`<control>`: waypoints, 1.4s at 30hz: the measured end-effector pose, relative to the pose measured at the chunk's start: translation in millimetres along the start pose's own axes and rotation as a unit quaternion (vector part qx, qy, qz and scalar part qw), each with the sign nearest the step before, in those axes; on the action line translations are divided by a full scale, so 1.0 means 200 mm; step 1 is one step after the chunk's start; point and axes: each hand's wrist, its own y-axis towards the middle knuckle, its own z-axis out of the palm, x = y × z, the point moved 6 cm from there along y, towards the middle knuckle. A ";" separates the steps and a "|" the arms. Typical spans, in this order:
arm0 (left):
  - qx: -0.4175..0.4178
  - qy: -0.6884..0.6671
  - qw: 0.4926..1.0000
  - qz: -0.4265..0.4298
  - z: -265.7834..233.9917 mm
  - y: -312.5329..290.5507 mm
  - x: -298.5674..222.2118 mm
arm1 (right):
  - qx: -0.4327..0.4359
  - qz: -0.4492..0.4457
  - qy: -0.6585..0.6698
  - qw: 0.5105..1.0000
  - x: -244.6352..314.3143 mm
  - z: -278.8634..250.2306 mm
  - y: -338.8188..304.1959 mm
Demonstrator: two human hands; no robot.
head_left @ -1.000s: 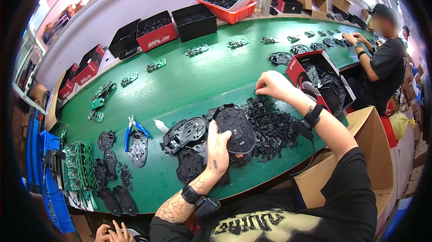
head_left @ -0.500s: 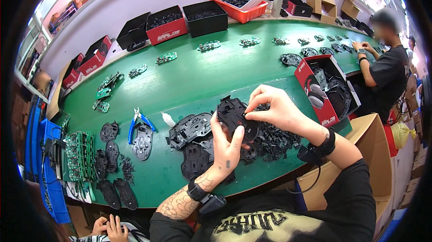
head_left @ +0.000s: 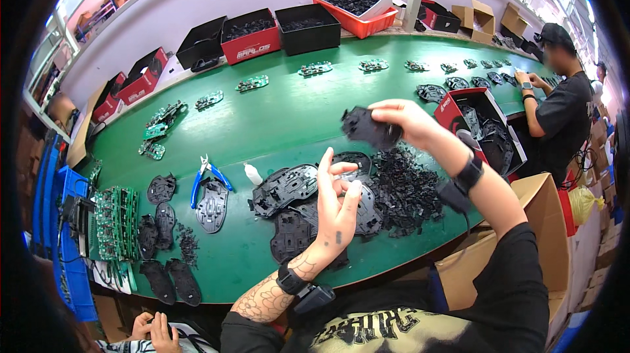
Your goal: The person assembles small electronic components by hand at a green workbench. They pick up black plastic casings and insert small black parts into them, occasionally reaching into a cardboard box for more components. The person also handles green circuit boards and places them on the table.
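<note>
My right hand (head_left: 410,120) pinches a black moulded plastic shell (head_left: 367,128) by its edge, raised above the green table and slightly blurred. Below and to the left, my left hand (head_left: 336,214) is open, its fingers spread and nothing in them. Under it lies a loose pile of larger black plastic shells (head_left: 283,189), some partly hidden by the hand and wrist. A heap of small black plastic pieces (head_left: 410,189) spreads beside them, beneath my right forearm.
Blue-handled nippers (head_left: 209,179) lie against a shell, near a small white bottle (head_left: 252,173). Green circuit boards (head_left: 252,83) line the table; more stand in a rack (head_left: 117,222) at left. An open red box (head_left: 453,113) of shells stands right. A co-worker (head_left: 567,90) sits beyond.
The shell has left my left hand; my right hand now holds it higher and farther away. My left fingers have spread apart. The small-piece heap shows more fully.
</note>
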 end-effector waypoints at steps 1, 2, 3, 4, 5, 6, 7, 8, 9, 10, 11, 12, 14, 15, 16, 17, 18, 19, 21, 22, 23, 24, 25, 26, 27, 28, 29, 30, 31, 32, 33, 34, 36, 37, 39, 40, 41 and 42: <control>0.033 0.068 0.997 -0.001 0.02 0.01 -0.03 | -0.045 -0.027 -0.067 0.996 0.02 -0.14 0.09; 0.062 0.140 0.988 -0.001 0.02 0.03 -0.09 | -0.100 -0.035 -0.086 0.991 0.00 -0.28 0.17; 0.086 0.215 0.973 -0.002 0.01 0.05 -0.18 | -0.148 -0.042 -0.103 0.983 -0.02 -0.40 0.24; 0.140 0.365 0.919 0.051 0.06 0.08 -0.38 | -0.213 -0.060 -0.205 0.953 -0.02 -0.52 0.26; 0.109 0.417 0.896 0.104 0.03 0.08 -0.49 | -0.274 -0.081 -0.299 0.911 0.01 -0.60 0.28; 0.038 0.387 0.918 0.074 -0.05 0.07 -0.52 | -0.304 -0.077 -0.369 0.875 -0.01 -0.69 0.30; -0.036 0.354 0.933 0.041 -0.15 0.04 -0.55 | -0.328 -0.070 -0.438 0.834 -0.02 -0.71 0.31; -0.095 0.398 0.912 0.033 -0.28 -0.01 -0.56 | -0.330 -0.107 -0.440 0.829 -0.01 -0.63 0.32; -0.147 0.434 0.889 0.027 -0.39 -0.04 -0.55 | -0.314 -0.122 -0.443 0.831 -0.03 -0.64 0.35; -0.177 0.463 0.867 -0.047 -0.48 -0.07 -0.53 | -0.301 -0.136 -0.445 0.832 -0.05 -0.67 0.38; -0.167 0.510 0.840 -0.080 -0.55 -0.10 -0.47 | -0.287 -0.149 -0.449 0.833 -0.07 -0.69 0.40; -0.165 0.530 0.828 -0.084 -0.60 -0.12 -0.42 | -0.288 -0.134 -0.450 0.835 -0.08 -0.66 0.41; -0.154 0.562 0.807 -0.093 -0.62 -0.12 -0.39 | -0.292 -0.127 -0.478 0.818 -0.08 -0.64 0.40; -0.144 0.574 0.800 -0.098 -0.61 -0.11 -0.38 | -0.302 -0.121 -0.495 0.806 -0.08 -0.66 0.38; -0.133 0.585 0.794 -0.101 -0.60 -0.09 -0.38 | -0.333 -0.113 -0.518 0.779 -0.09 -0.66 0.39; -0.122 0.591 0.790 -0.112 -0.58 -0.08 -0.35 | -0.319 -0.114 -0.520 0.784 -0.10 -0.69 0.41; -0.119 0.601 0.781 -0.123 -0.58 -0.06 -0.34 | -0.319 -0.121 -0.511 0.789 -0.10 -0.67 0.41; -0.114 0.610 0.773 -0.134 -0.58 -0.05 -0.32 | -0.321 -0.127 -0.504 0.792 -0.09 -0.67 0.40; -0.090 0.646 0.746 -0.131 -0.58 -0.02 -0.28 | -0.343 -0.322 -0.542 0.696 0.04 -0.57 0.31; -0.082 0.659 0.738 -0.120 -0.57 0.01 -0.28 | -0.359 -0.401 -0.550 0.638 0.09 -0.54 0.24; -0.078 0.672 0.727 -0.117 -0.57 0.00 -0.27 | -0.293 -0.348 -0.515 0.727 0.11 -0.49 0.24; -0.074 0.666 0.731 -0.130 -0.58 0.01 -0.27 | -0.225 -0.289 -0.473 0.801 0.13 -0.44 0.21; -0.075 0.673 0.725 -0.125 -0.57 0.01 -0.27 | -0.154 -0.224 -0.424 0.864 0.13 -0.40 0.16; -0.076 0.682 0.718 -0.120 -0.57 0.02 -0.26 | -0.082 -0.123 -0.421 0.895 0.10 -0.37 0.11; -0.078 0.691 0.710 -0.114 -0.56 0.02 -0.26 | -0.019 -0.089 -0.444 0.892 0.07 -0.33 0.04; -0.083 0.689 0.710 -0.116 -0.55 0.02 -0.26 | -0.018 -0.100 -0.490 0.866 0.04 -0.32 -0.01; -0.088 0.681 0.717 -0.119 -0.55 0.01 -0.26 | -0.017 -0.110 -0.534 0.838 0.00 -0.32 -0.06; -0.091 0.672 0.725 -0.121 -0.53 0.01 -0.26 | -0.040 -0.123 -0.539 0.832 -0.03 -0.34 -0.11; -0.095 0.663 0.733 -0.123 -0.52 0.02 -0.26 | -0.063 -0.136 -0.544 0.826 -0.06 -0.36 -0.15; -0.100 0.646 0.740 -0.160 -0.51 0.01 -0.27 | -0.069 -0.115 -0.535 0.834 -0.07 -0.36 -0.19; -0.106 0.637 0.753 -0.126 -0.50 0.01 -0.28 | -0.080 -0.119 -0.516 0.844 -0.10 -0.37 -0.21; -0.112 0.627 0.765 -0.092 -0.49 0.01 -0.28 | -0.087 -0.119 -0.506 0.850 -0.12 -0.38 -0.22; -0.101 0.604 0.788 -0.066 -0.45 0.02 -0.32 | -0.099 -0.125 -0.482 0.862 -0.13 -0.39 -0.24; -0.086 0.522 0.847 -0.052 -0.42 0.03 -0.30 | -0.103 -0.128 -0.468 0.868 -0.14 -0.39 -0.25; -0.050 0.341 0.938 -0.021 -0.35 0.07 -0.30 | -0.108 -0.126 -0.432 0.887 -0.16 -0.42 -0.25; -0.038 0.289 0.955 -0.050 -0.32 0.08 -0.28 | -0.108 -0.120 -0.409 0.898 -0.19 -0.45 -0.24; -0.017 0.245 0.969 -0.036 -0.25 0.11 -0.29 | -0.109 -0.114 -0.386 0.909 -0.21 -0.48 -0.24; 0.001 0.202 0.979 -0.025 -0.19 0.15 -0.29 | -0.106 -0.112 -0.382 0.911 -0.20 -0.47 -0.24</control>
